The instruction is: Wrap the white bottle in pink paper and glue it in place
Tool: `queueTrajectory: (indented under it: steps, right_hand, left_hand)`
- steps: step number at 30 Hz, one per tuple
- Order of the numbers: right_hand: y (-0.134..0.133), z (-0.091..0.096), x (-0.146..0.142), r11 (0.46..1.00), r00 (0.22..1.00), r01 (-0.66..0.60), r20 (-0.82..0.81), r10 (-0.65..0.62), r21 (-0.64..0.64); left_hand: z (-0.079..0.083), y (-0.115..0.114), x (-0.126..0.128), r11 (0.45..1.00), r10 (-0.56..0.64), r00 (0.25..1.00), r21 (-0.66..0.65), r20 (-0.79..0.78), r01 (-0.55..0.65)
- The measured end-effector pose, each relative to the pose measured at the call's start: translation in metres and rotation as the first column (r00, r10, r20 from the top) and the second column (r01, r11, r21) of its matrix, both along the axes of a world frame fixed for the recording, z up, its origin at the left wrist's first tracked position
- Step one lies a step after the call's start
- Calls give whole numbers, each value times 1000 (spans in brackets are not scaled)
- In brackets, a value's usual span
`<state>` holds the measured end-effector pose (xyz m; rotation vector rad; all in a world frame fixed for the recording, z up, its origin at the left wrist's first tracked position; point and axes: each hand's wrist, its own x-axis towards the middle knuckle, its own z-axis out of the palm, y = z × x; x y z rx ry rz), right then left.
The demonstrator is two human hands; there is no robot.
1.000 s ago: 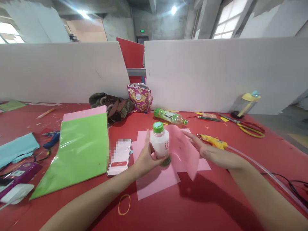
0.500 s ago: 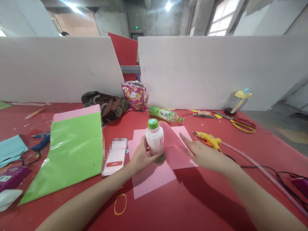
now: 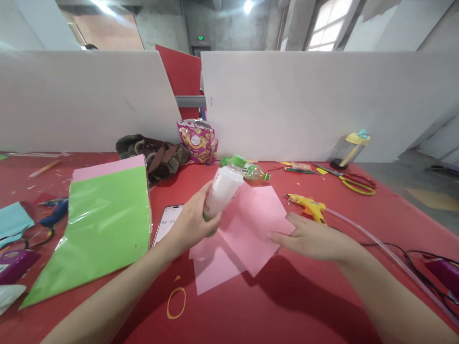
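Observation:
My left hand (image 3: pixel 193 217) is wrapped round a white bottle (image 3: pixel 224 188) with a green cap, which leans to the right above the table. Below it lie pink paper sheets (image 3: pixel 218 267), one overlapping another at an angle. Over the right edge of the upper pink sheet (image 3: pixel 251 239) is my right hand (image 3: pixel 308 239), its thumb and fingers apart; the fingertips are slightly blurred, and whether they touch the sheet is unclear. A phone (image 3: pixel 168 222) showing a timer is partly hidden behind my left hand.
Left of the phone lies a green sheet pack (image 3: pixel 107 224) in clear plastic. A yellow glue gun (image 3: pixel 308 206) with its cord is at the right, scissors (image 3: pixel 353 181) beyond. At the back are a green-capped drink bottle (image 3: pixel 256 172), a snack bag (image 3: pixel 197 141) and a camouflage cloth item (image 3: pixel 158 155).
My left hand has lifted and tilted the white bottle, moving it left. The upper pink sheet has come forward and turned, its corner now nearer me. My right hand's index finger no longer points far forward.

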<state>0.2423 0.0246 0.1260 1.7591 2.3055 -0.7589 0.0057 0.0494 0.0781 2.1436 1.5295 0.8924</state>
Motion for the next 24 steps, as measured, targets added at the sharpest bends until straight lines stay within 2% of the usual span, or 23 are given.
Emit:
queueTrajectory:
  steps: [2,4,7,10,13,14,16,18,20,24]
  right_hand:
    - [-4,1,-4,986,989,-114,-112,101,-118]
    - [-7,1,-10,944,941,-273,-255,222,-184]
    - [-12,-6,-20,892,870,-423,-347,352,-156]
    - [-15,-15,-26,911,878,-411,-285,384,-39]
    - [-15,-24,-27,932,919,-307,-196,343,190]
    - [-14,-27,-27,920,933,-268,-160,322,287]
    - [-11,-33,-26,853,949,-233,-81,304,467]
    - [-7,-38,-25,778,943,-273,-5,334,566]
    - [-4,-44,-23,749,920,-345,48,388,565]
    - [-1,-51,-22,787,882,-458,102,460,414]
  left_hand:
    - [1,-3,0,998,-62,989,-29,-131,59]
    - [-2,-7,2,986,-162,955,-76,-250,147]
    - [-10,-12,9,950,-310,843,-128,-440,283]
    - [-16,-15,17,918,-387,738,-162,-552,361]
    - [-18,-16,22,909,-404,711,-167,-575,381]
    - [-18,-15,23,910,-402,710,-165,-578,381]
    - [-18,-15,23,912,-396,713,-161,-579,376]
    - [-18,-14,23,916,-386,717,-150,-581,372]
    - [-19,-14,24,910,-395,707,-141,-587,390]
    - [-16,-16,26,889,-435,665,-173,-607,423]
